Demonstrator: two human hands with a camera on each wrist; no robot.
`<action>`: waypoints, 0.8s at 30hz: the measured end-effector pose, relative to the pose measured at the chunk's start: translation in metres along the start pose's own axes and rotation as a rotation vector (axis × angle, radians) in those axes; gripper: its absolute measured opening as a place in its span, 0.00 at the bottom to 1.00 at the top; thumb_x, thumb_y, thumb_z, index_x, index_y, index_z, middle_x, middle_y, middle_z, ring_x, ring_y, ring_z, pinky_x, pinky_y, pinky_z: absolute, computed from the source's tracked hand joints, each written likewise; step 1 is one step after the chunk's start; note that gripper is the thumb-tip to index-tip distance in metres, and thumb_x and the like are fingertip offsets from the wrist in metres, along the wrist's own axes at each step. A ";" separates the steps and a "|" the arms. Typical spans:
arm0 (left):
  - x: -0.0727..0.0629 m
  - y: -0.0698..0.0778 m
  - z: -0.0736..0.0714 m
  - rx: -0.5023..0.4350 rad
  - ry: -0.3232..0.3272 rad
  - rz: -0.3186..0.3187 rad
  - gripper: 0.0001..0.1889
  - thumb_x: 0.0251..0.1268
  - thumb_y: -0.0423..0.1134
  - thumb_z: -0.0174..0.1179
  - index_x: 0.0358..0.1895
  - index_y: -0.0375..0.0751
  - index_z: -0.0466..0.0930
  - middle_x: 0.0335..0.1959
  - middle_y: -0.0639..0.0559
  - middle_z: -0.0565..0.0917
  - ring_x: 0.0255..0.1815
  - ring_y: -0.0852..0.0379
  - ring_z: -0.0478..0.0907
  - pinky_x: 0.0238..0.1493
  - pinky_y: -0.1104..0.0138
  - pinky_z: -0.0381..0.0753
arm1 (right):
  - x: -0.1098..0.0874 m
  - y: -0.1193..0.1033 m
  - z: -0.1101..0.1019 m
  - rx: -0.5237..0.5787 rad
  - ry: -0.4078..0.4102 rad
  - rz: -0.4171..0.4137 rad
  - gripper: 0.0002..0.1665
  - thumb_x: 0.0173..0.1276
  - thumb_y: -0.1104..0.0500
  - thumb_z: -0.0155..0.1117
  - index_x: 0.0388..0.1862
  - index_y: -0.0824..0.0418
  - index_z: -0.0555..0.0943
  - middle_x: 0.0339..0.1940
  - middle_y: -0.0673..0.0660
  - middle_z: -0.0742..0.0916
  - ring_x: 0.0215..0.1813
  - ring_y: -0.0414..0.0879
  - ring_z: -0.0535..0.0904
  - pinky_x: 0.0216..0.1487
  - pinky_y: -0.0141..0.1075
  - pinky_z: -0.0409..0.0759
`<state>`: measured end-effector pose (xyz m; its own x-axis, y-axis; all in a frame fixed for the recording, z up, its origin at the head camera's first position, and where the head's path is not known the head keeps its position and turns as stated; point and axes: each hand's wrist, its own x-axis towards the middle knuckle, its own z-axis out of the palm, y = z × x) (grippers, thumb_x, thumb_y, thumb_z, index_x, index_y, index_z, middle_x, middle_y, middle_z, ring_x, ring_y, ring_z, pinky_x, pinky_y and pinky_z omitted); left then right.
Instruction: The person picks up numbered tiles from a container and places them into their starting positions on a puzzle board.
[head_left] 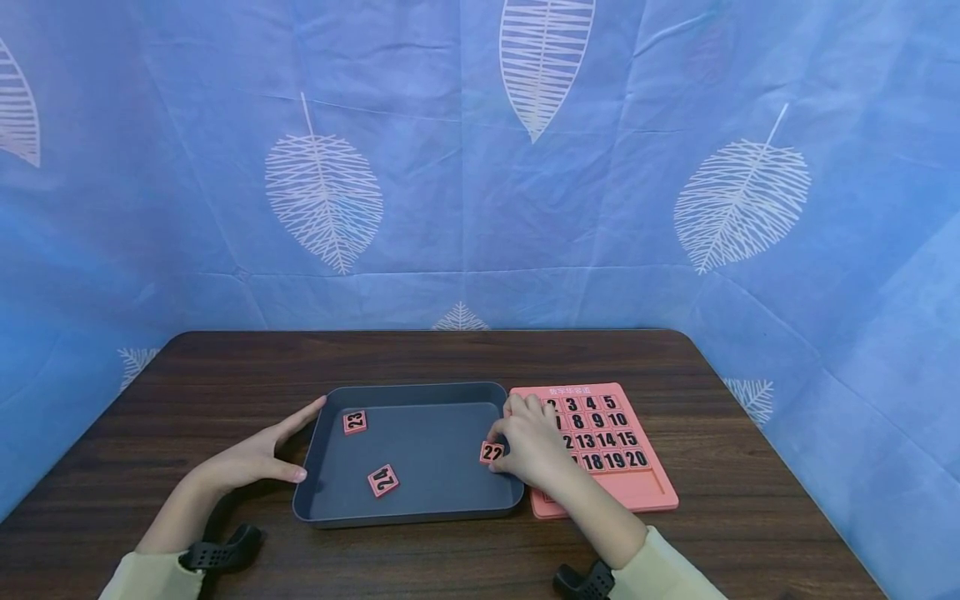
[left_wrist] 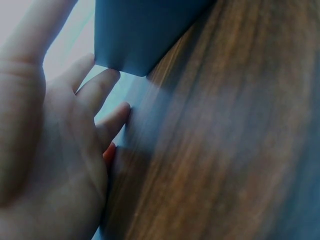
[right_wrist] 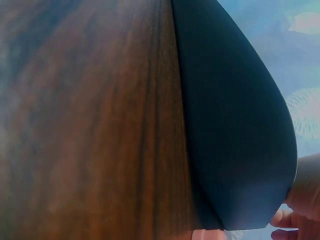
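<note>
My right hand pinches a pink number tile marked 22 between thumb and fingers, over the right end of a dark grey tray. Tile 23 lies in the tray's far left part, and tile 24 lies tilted nearer the front. At the tray's left side, my left hand has its thumb and fingers spread, the tips at the rim. The left wrist view shows the left hand with straight fingers beside the tray's outer wall. Tile 22 is hidden in the right wrist view behind the tray wall.
A pink number board lies right of the tray, with rows of tiles seated in it; my right hand and forearm cover its left part. Both stand on a dark wooden table. A blue cloth with white leaf prints hangs behind.
</note>
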<state>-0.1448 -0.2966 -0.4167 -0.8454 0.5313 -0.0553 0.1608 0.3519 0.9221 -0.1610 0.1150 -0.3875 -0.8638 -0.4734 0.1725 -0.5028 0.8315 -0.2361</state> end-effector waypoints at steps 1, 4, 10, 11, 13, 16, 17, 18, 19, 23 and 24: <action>0.000 0.000 0.000 -0.001 -0.001 -0.004 0.51 0.60 0.39 0.65 0.78 0.50 0.37 0.76 0.36 0.38 0.73 0.29 0.32 0.56 0.27 0.41 | 0.000 0.000 0.000 0.005 -0.002 -0.003 0.15 0.43 0.50 0.82 0.30 0.49 0.87 0.33 0.49 0.66 0.37 0.48 0.57 0.40 0.44 0.54; -0.001 0.000 0.001 0.003 0.001 -0.014 0.50 0.60 0.39 0.65 0.78 0.51 0.37 0.76 0.36 0.38 0.73 0.29 0.32 0.56 0.27 0.42 | 0.000 0.002 0.001 0.016 -0.009 -0.009 0.15 0.43 0.49 0.82 0.31 0.48 0.87 0.34 0.49 0.65 0.38 0.48 0.57 0.40 0.44 0.54; -0.001 0.000 0.002 0.006 0.004 -0.028 0.51 0.60 0.39 0.65 0.78 0.52 0.37 0.76 0.36 0.38 0.73 0.29 0.33 0.56 0.27 0.43 | -0.002 0.006 -0.008 0.062 0.028 -0.014 0.16 0.45 0.49 0.82 0.34 0.46 0.87 0.34 0.48 0.66 0.39 0.48 0.58 0.39 0.44 0.53; -0.001 0.000 0.002 0.006 0.005 -0.028 0.51 0.60 0.39 0.65 0.78 0.52 0.37 0.76 0.36 0.38 0.73 0.29 0.32 0.56 0.27 0.43 | -0.003 0.006 -0.011 0.066 0.044 -0.016 0.16 0.45 0.49 0.82 0.34 0.45 0.87 0.35 0.48 0.67 0.39 0.48 0.58 0.39 0.44 0.53; -0.001 0.000 0.002 0.012 0.008 -0.026 0.51 0.60 0.39 0.65 0.78 0.52 0.37 0.76 0.36 0.38 0.73 0.29 0.33 0.56 0.27 0.43 | -0.005 0.007 -0.019 0.073 0.069 -0.018 0.16 0.45 0.49 0.81 0.34 0.45 0.86 0.35 0.48 0.68 0.40 0.48 0.59 0.39 0.44 0.54; -0.001 0.000 0.002 0.021 0.009 -0.018 0.51 0.60 0.39 0.65 0.78 0.52 0.37 0.76 0.36 0.38 0.73 0.29 0.33 0.56 0.26 0.43 | -0.010 0.010 -0.029 0.072 0.090 -0.022 0.16 0.46 0.50 0.81 0.35 0.44 0.86 0.38 0.48 0.69 0.42 0.48 0.59 0.41 0.44 0.55; -0.001 0.000 0.001 0.022 0.009 -0.015 0.51 0.60 0.39 0.65 0.78 0.51 0.37 0.76 0.36 0.38 0.73 0.29 0.33 0.55 0.26 0.43 | -0.012 0.010 -0.032 0.075 0.095 -0.025 0.16 0.46 0.51 0.81 0.35 0.44 0.86 0.38 0.48 0.69 0.42 0.48 0.60 0.41 0.44 0.55; -0.001 0.000 0.001 0.024 0.010 -0.013 0.51 0.60 0.39 0.65 0.78 0.51 0.37 0.76 0.36 0.38 0.73 0.29 0.33 0.55 0.26 0.43 | -0.014 0.011 -0.035 0.076 0.098 -0.031 0.16 0.46 0.51 0.81 0.35 0.44 0.86 0.38 0.48 0.69 0.42 0.48 0.60 0.41 0.45 0.54; -0.001 0.000 0.001 0.024 0.009 -0.011 0.51 0.60 0.39 0.65 0.78 0.51 0.37 0.76 0.36 0.38 0.73 0.29 0.33 0.55 0.26 0.43 | -0.016 0.013 -0.037 0.076 0.102 -0.040 0.16 0.45 0.51 0.81 0.35 0.45 0.86 0.38 0.48 0.69 0.42 0.48 0.60 0.41 0.45 0.54; -0.001 0.000 0.002 0.024 0.008 -0.008 0.51 0.60 0.39 0.65 0.78 0.50 0.37 0.76 0.36 0.38 0.73 0.29 0.33 0.55 0.26 0.43 | -0.027 0.021 -0.046 0.067 0.119 -0.078 0.16 0.45 0.51 0.82 0.34 0.44 0.86 0.37 0.46 0.67 0.40 0.47 0.59 0.40 0.44 0.52; -0.001 0.000 0.002 0.024 0.008 -0.008 0.51 0.60 0.39 0.65 0.78 0.50 0.37 0.76 0.36 0.38 0.73 0.29 0.33 0.55 0.26 0.43 | -0.030 0.023 -0.047 0.064 0.126 -0.089 0.15 0.45 0.51 0.82 0.33 0.44 0.86 0.37 0.46 0.67 0.40 0.46 0.58 0.40 0.44 0.52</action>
<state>-0.1428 -0.2958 -0.4172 -0.8508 0.5220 -0.0596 0.1658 0.3743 0.9124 -0.1452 0.1623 -0.3533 -0.8073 -0.5006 0.3126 -0.5812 0.7662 -0.2740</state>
